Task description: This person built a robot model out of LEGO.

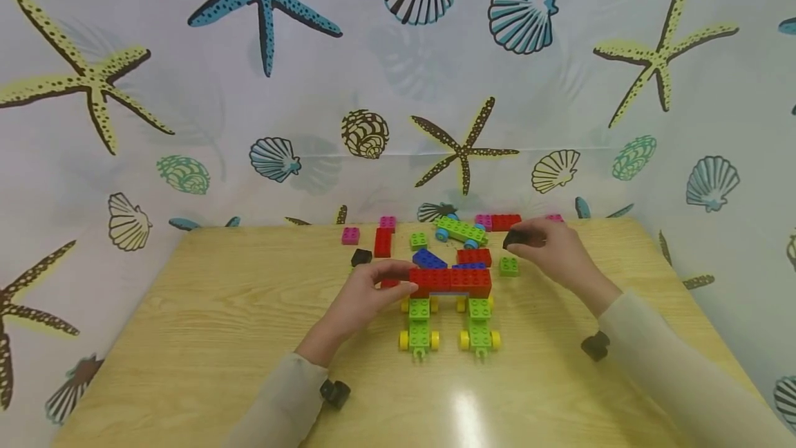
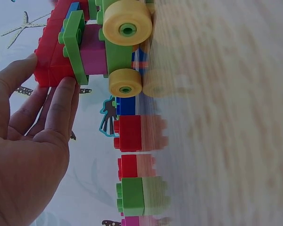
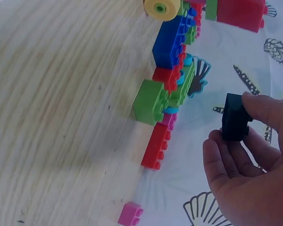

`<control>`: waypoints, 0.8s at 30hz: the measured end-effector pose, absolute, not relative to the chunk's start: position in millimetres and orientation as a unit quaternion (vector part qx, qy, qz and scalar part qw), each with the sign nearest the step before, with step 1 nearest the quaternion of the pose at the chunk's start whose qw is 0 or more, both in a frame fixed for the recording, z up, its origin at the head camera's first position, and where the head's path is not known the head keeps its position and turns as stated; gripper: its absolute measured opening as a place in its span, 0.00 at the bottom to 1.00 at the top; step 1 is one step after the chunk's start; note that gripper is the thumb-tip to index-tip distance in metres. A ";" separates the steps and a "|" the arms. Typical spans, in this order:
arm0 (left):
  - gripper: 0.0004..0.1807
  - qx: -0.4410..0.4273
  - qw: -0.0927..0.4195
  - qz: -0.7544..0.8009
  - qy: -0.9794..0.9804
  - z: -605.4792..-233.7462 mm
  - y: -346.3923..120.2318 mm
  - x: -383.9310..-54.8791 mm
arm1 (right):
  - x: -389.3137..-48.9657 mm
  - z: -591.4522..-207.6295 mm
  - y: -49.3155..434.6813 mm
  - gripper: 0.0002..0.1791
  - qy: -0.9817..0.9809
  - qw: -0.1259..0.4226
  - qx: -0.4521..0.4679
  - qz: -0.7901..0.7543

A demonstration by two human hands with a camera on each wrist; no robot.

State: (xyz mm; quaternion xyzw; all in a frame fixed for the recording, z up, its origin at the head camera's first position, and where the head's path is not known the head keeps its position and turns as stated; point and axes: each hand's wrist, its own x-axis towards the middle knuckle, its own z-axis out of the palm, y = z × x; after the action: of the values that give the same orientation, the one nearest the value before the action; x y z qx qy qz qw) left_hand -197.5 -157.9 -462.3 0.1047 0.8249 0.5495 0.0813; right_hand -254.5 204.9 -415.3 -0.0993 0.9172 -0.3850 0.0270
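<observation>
The black brick (image 3: 236,123) is pinched in the right hand (image 1: 553,249), thumb on top and fingers underneath, held up over the far right part of the table (image 1: 186,337). The red block build (image 1: 450,281) sits left of it and a bit nearer the person, long axis running left-right, resting across two green wheeled bases (image 1: 449,327). The left hand (image 1: 367,292) has straight fingers pressed against the build's left end, so that hand's nearest. Loose bricks (image 1: 463,230) crowd the far edge behind it; there's lots of bare wood nearer the person, with two more black pieces (image 1: 595,346) lying there.
</observation>
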 end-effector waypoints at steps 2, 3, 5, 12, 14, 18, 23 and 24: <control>0.20 0.105 0.082 0.549 0.825 -462.8 -157.9 -198.8 | -251.1 -414.3 203.4 0.25 0.917 0.026 -0.105 -0.385; 0.20 0.105 0.082 0.548 0.826 -462.8 -157.9 -199.1 | -249.4 -413.7 202.5 0.25 0.916 0.027 -0.106 -0.386; 0.20 0.104 0.082 0.547 0.827 -462.9 -158.0 -199.5 | -246.3 -412.8 201.0 0.25 0.914 0.030 -0.108 -0.389; 0.20 0.106 0.082 0.548 0.826 -460.3 -157.3 -198.6 | -237.2 -410.0 195.9 0.24 0.910 0.029 -0.113 -0.397; 0.20 0.103 0.083 0.549 0.825 -459.7 -157.0 -198.4 | -234.9 -409.7 194.7 0.24 0.907 0.030 -0.120 -0.402; 0.20 0.100 0.084 0.548 0.826 -458.4 -156.5 -198.0 | -229.3 -409.3 191.9 0.23 0.901 0.029 -0.141 -0.410; 0.20 0.102 0.084 0.546 0.827 -458.9 -156.8 -198.9 | -220.7 -408.9 188.6 0.21 0.894 0.025 -0.169 -0.413; 0.20 0.103 0.084 0.546 0.827 -459.1 -156.9 -199.0 | -218.9 -408.5 187.6 0.21 0.893 0.025 -0.174 -0.414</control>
State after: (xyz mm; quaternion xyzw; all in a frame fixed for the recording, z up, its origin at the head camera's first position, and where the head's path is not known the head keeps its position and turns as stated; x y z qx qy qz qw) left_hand -199.0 -156.9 -459.1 0.1029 0.8272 0.5460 0.0840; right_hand -218.9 187.6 -408.5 -0.1738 0.8934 -0.4136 0.0247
